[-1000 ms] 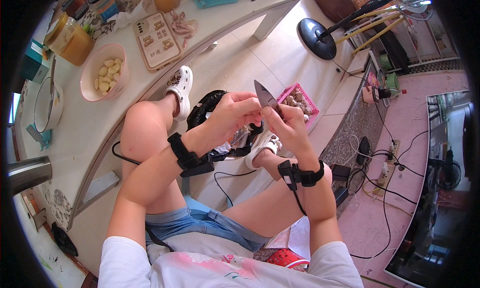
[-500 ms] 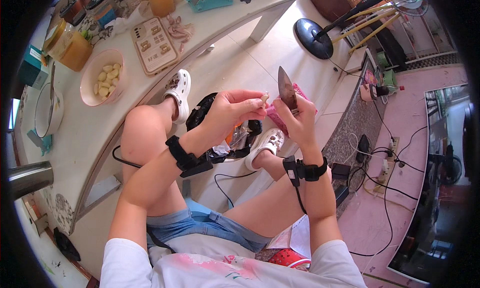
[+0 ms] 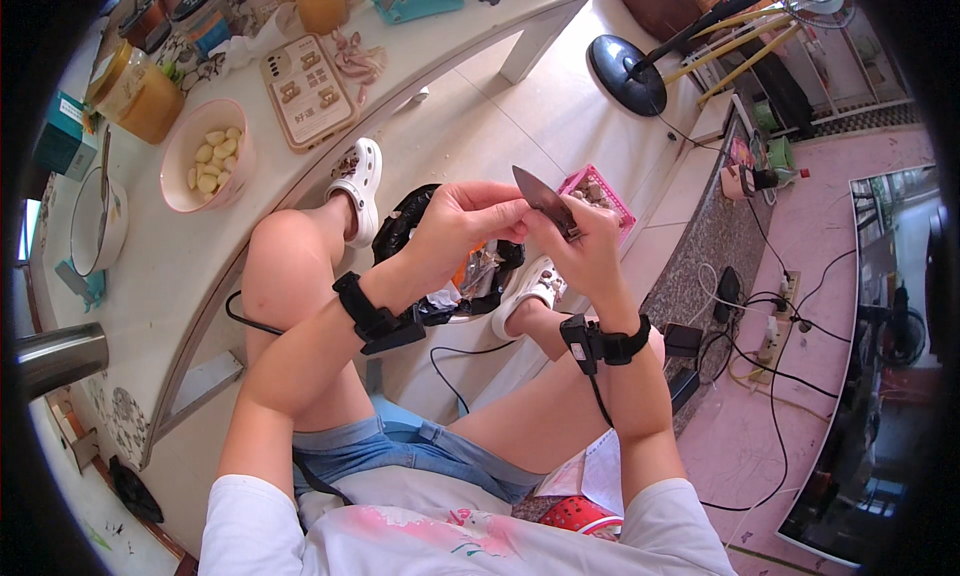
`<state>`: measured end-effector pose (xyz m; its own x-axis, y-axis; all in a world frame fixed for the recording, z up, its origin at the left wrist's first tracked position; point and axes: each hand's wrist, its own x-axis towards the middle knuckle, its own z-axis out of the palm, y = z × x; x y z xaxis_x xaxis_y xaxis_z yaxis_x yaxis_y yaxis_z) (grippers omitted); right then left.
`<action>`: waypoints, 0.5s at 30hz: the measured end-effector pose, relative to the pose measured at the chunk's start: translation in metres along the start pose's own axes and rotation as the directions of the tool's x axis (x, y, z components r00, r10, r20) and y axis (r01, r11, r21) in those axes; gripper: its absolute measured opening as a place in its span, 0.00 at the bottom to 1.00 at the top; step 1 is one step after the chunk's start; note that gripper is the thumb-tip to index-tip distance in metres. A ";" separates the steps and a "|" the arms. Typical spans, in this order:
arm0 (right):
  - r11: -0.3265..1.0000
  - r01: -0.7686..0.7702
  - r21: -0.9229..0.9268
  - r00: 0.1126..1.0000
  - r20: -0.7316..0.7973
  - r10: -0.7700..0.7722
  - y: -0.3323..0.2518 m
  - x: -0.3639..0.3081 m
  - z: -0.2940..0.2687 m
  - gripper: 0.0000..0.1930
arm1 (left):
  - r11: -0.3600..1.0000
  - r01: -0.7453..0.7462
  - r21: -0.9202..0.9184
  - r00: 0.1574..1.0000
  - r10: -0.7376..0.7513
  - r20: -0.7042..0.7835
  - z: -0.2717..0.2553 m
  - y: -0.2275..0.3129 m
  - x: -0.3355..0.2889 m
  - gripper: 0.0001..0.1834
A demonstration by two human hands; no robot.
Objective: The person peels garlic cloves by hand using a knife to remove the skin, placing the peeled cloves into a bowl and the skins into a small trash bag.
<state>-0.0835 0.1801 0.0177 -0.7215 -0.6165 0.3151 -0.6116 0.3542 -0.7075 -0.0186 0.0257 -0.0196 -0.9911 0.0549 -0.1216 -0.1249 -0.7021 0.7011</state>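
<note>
My left hand (image 3: 462, 224) is closed in a pinch, its fingertips meeting my right thumb. The garlic clove it holds is mostly hidden by the fingers now. My right hand (image 3: 588, 254) grips a small knife (image 3: 543, 200), its dark blade pointing up and left across the left fingertips. Below the hands, between my feet, stands a bin lined with a black bag (image 3: 393, 234), with scraps inside. Past my right hand is a pink basket (image 3: 626, 219) holding what look like garlic bulbs. Peeled garlic cloves (image 3: 212, 160) lie in a pale pink bowl (image 3: 172, 188) on the table to the left.
The white table (image 3: 225, 241) curves along my left, bearing a phone in a bear-patterned case (image 3: 308, 92), jars (image 3: 140, 94) and a white bowl (image 3: 118, 226). A black fan base (image 3: 612, 68) stands ahead. Cables (image 3: 745, 341) and a large screen (image 3: 870, 376) are on the right.
My right hand has brought the knife down and left, so the blade now crosses the left fingertips. The clove, visible before, is now mostly covered. More of the pink basket shows.
</note>
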 end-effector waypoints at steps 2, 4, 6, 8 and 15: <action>0.999 -0.042 0.022 0.999 0.011 0.042 0.001 -0.001 0.001 0.08 | 1.000 0.020 -0.019 1.000 -0.021 -0.018 -0.002 0.000 0.000 0.10; 0.997 -0.068 0.031 0.997 0.030 0.067 -0.001 -0.001 0.001 0.08 | 0.998 0.043 -0.049 0.998 -0.040 0.052 -0.005 0.000 -0.001 0.10; 0.995 -0.092 0.040 0.995 0.050 0.090 -0.005 -0.001 0.002 0.07 | 0.994 0.064 -0.083 0.997 -0.060 0.053 -0.004 0.001 -0.001 0.11; 0.984 -0.130 0.119 0.991 0.061 0.123 -0.010 0.000 0.002 0.08 | 0.990 0.085 -0.116 0.995 -0.079 0.055 -0.005 0.001 -0.001 0.11; 0.976 -0.151 0.156 0.986 0.096 0.137 -0.007 -0.002 0.001 0.08 | 0.979 0.113 -0.169 0.987 -0.092 0.130 -0.003 0.004 -0.001 0.12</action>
<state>-0.0771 0.1778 0.0213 -0.7640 -0.6270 0.1525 -0.4371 0.3290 -0.8371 -0.0178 0.0207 -0.0183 -0.9730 0.2109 -0.0933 -0.2267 -0.8012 0.5537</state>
